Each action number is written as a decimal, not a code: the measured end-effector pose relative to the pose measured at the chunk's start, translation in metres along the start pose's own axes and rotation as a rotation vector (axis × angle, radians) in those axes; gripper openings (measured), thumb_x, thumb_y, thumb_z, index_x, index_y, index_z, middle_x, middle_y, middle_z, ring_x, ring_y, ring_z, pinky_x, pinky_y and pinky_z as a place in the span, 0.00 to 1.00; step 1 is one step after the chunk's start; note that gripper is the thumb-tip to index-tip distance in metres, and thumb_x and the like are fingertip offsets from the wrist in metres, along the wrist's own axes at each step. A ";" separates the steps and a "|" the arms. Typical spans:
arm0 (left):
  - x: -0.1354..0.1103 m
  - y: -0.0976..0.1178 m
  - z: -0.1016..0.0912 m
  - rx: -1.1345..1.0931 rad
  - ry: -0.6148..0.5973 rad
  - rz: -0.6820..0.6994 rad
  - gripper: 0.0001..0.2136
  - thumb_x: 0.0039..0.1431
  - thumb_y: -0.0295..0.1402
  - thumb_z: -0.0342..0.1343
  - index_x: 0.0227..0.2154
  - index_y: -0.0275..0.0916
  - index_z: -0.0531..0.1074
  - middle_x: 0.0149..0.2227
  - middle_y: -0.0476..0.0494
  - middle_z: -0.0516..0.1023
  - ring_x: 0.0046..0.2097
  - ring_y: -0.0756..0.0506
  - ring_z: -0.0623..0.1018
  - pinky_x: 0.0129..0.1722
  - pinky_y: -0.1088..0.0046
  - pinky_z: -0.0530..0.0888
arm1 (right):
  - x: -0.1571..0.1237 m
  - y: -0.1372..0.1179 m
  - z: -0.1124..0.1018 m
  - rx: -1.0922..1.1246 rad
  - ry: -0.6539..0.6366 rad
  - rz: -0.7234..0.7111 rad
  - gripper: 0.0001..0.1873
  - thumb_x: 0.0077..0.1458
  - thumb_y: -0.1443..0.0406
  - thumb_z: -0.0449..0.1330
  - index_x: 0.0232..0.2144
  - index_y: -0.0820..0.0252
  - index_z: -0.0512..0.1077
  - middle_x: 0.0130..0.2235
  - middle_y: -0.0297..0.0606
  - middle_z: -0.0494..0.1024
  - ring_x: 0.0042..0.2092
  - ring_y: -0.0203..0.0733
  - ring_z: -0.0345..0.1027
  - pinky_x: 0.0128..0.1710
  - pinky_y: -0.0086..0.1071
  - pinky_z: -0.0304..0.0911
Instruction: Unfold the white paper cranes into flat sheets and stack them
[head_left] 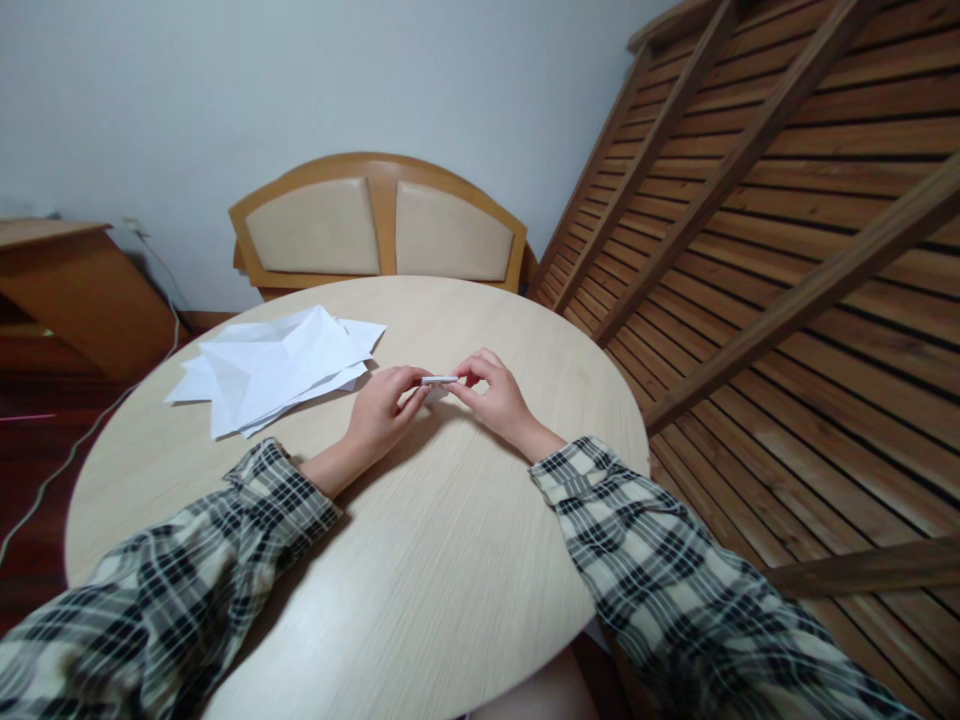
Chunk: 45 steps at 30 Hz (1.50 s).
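Between my two hands is a small piece of folded white paper, seen nearly edge-on just above the tabletop. My left hand pinches its left end between thumb and fingers. At the right end, the thumb and fingertips of my right hand are closed on the same paper. Its folds are too small to make out. To the left of my left hand lies a loose pile of white paper sheets with creases and pointed corners.
The round pale wooden table carries the paper pile. Behind it stands a headboard with two cream panels. A slatted wooden frame leans along the right. At left are a brown desk and a white cable.
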<state>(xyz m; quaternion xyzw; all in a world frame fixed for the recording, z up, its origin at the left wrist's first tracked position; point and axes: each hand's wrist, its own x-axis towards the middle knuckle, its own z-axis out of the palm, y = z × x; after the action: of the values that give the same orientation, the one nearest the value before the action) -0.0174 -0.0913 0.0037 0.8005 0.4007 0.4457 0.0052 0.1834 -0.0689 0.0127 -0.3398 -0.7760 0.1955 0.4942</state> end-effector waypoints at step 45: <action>0.003 -0.006 0.010 -0.757 -0.051 -0.555 0.10 0.58 0.38 0.56 0.26 0.39 0.71 0.25 0.47 0.71 0.26 0.50 0.69 0.26 0.73 0.67 | -0.006 -0.003 0.004 0.222 -0.323 0.200 0.20 0.64 0.53 0.52 0.25 0.58 0.65 0.27 0.32 0.67 0.32 0.37 0.60 0.35 0.33 0.58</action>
<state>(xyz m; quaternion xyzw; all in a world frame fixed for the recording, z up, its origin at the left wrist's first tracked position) -0.0129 -0.0820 -0.0025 0.6154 0.4086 0.5227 0.4255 0.1801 -0.0752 0.0092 -0.3229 -0.7811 0.3799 0.3758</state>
